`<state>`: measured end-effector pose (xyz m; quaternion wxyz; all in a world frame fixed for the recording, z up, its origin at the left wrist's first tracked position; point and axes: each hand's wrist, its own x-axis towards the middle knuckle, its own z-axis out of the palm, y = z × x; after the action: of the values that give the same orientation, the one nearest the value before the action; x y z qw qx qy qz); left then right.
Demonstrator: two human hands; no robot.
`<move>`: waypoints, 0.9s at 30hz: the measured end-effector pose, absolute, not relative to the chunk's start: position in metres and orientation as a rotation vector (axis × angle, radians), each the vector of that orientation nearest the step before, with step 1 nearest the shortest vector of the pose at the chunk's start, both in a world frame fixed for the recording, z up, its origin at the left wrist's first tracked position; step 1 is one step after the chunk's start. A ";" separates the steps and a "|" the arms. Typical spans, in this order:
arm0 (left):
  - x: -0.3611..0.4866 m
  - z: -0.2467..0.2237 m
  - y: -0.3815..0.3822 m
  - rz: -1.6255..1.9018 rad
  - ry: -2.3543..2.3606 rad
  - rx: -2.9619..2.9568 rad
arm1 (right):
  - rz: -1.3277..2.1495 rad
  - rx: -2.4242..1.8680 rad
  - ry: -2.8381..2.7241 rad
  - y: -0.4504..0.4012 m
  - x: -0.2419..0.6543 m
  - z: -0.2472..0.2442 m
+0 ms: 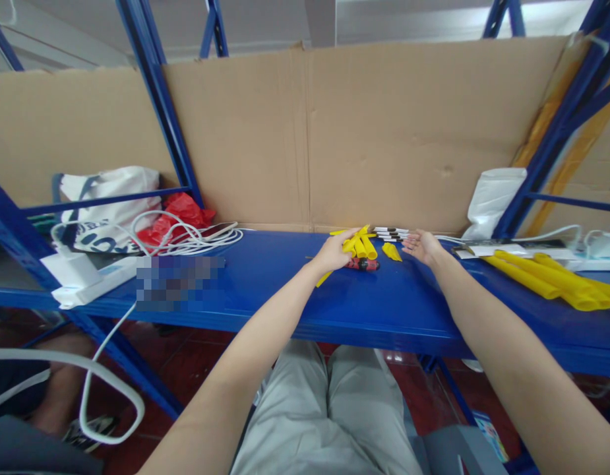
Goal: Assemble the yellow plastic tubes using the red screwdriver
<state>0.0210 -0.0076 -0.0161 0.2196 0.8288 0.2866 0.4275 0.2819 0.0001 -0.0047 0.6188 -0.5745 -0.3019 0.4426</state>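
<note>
**Yellow pieces [361, 245] in the left hand [335, 252], lettering half-hidden on a tote bag [131, 177]**

A cardboard panel [408, 132] backs the blue bench [270, 284]. At far left, the white tote bag carries large dark lettering; a blue crossbar [107, 200] and white cables [186, 244] cut across it, so no whole word can be read. A red plastic bag [183, 212] sits beside it. Yellow rolls [556, 282] lie at the right, near a white pouch [495, 198]. A white power strip [104, 280] occupies the left edge; what lies next to it is blurred out. Mid-bench, the left hand's fingers are clamped on the yellow pieces, above a red-and-black tool [366, 264]. The right hand [422, 248] has its fingers apart, palm up, by black-and-white banded sticks [392, 234]; contact is unclear. Between the hands lies a yellow scrap [392, 251].
</note>
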 end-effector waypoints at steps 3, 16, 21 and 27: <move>0.020 -0.015 -0.010 1.155 0.796 2.370 | 1.042 -1.300 -0.706 0.002 0.284 -0.007; 0.015 -0.014 -0.017 0.960 0.930 2.663 | 0.829 -1.391 -0.867 0.000 0.292 -0.008; 0.014 -0.015 -0.016 0.958 0.928 2.665 | 0.114 -1.955 -1.453 -0.001 0.305 -0.004; 0.014 -0.018 -0.013 0.964 0.914 2.692 | 0.058 -2.138 -1.835 0.000 0.313 -0.006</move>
<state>0.0140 -0.0130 -0.0182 0.0697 0.8946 0.3038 0.3203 0.3133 -0.0004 -0.0058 0.1612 -0.7488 -0.6426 0.0204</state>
